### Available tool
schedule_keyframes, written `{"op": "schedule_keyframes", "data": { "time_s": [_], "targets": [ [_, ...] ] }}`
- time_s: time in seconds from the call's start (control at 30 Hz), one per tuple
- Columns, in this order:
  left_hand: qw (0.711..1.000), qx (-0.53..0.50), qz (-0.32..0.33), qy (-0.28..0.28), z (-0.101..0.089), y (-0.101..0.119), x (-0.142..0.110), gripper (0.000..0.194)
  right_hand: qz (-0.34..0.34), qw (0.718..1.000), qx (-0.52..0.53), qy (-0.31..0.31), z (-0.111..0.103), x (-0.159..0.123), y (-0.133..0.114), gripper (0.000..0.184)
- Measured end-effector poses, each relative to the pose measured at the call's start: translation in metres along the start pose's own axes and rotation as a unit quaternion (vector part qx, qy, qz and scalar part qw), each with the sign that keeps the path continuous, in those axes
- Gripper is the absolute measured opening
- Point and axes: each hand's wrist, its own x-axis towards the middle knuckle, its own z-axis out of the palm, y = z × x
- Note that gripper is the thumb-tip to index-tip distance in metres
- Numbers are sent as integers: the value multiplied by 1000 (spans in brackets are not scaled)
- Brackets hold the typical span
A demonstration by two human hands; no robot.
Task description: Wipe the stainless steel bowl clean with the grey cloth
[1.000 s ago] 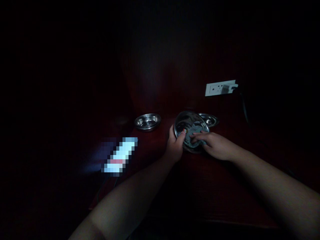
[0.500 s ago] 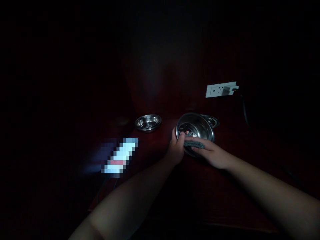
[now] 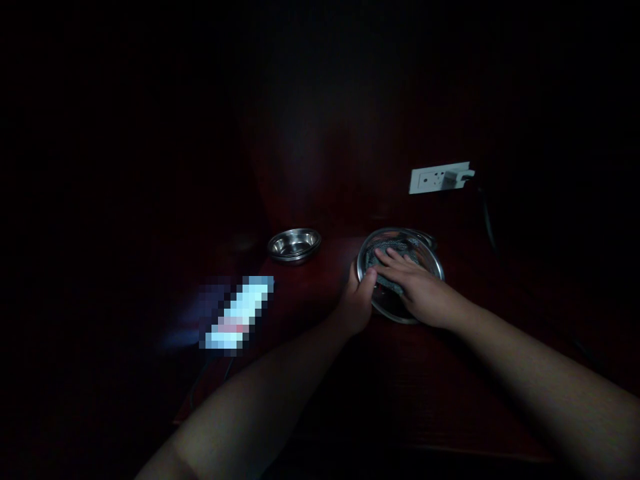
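Observation:
A shiny metal bowl (image 3: 440,270) is tilted with its mouth toward me. My left hand (image 3: 359,300) is closed on its left rim, thumb over the edge and the other fingers behind it. Inside the bowl lies a grey-green cloth (image 3: 385,272). My right hand (image 3: 417,287) reaches in from the right and presses on this cloth with fingers spread out and nearly flat. The right thumb and part of the bowl's inside are hidden.
Small metal dishes (image 3: 294,247), apparently stacked, stand left of the bowl. Another metal dish (image 3: 429,239) shows partly behind it. A bright, pixelated screen (image 3: 243,310) sits on the left of the dark red table (image 3: 430,393). A white wall socket (image 3: 440,178) holds a plug with a cord.
The bowl has shifted slightly right and covers more of the dish behind. My right hand went from pinching the cloth at the lower rim to spreading over it deeper inside.

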Motion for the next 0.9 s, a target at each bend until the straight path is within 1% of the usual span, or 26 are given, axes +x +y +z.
{"op": "schedule_keyframes", "data": {
  "time_s": [0.13, 0.27, 0.4, 0.53, 0.7, 0.8, 0.9],
  "targets": [
    [1000, 21, 5, 21, -3, 0, 0, 47, 9, 999, -53, -5, -6, 2, 6, 67],
    [996, 73, 38, 42, -7, -1, 1, 46, 9, 998, -60, -13, -11, 1, 9, 53],
    [990, 111, 34, 79, -12, -4, 5, 47, 1, 999, 10, -30, -13, -1, 6, 40],
    [986, 126, 41, 102, -13, -5, 8, 50, -8, 994, 91, -57, -13, -2, -3, 40],
    [987, 109, 31, 114, -12, -6, 9, 52, -28, 988, 150, -31, -10, -3, -15, 38],
    [988, 95, 18, 118, -11, -5, 9, 50, -24, 984, 174, -22, -8, -4, -19, 35],
    [989, 91, 20, 117, -9, -4, 9, 48, -11, 982, 190, -8, -4, -5, -19, 35]
  ]
}}
